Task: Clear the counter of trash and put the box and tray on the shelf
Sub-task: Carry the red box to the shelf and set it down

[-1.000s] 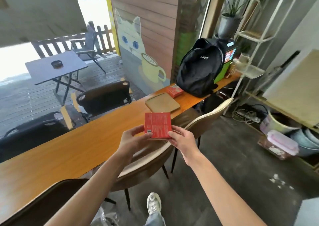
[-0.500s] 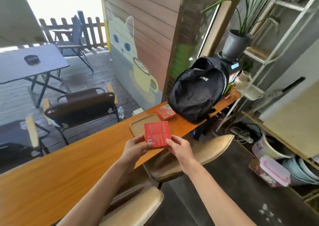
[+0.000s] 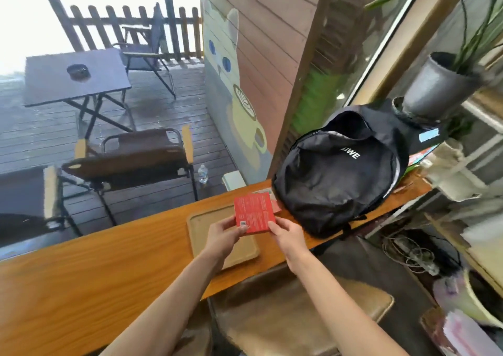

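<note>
1. The red box (image 3: 254, 213) is held above the tray (image 3: 217, 242) on the surface (image 3: 81, 287), at the backpack's (image 3: 337, 176) nine o'clock.
2. Its lower corners are pinched by left hand (image 3: 221, 237) and right hand (image 3: 288, 233) fingers.
3. It is judged light and stiff; edge grips should suffice.

Red box (image 3: 254, 212): flat, square-ish, white print + barcode on facing side; held up above counter (image 3: 95, 279), pinched at lower corners by left hand (image 3: 224, 236) and right hand (image 3: 285, 231), tilted slightly.
Tray (image 3: 212, 227): wooden, rectangular w/ rounded corners, raised rim; lies flat on orange-brown wooden counter, directly under/behind the box.
Second red item (image 3: 275, 204): mostly hidden behind box, on counter; cannot tell what it is.
</note>
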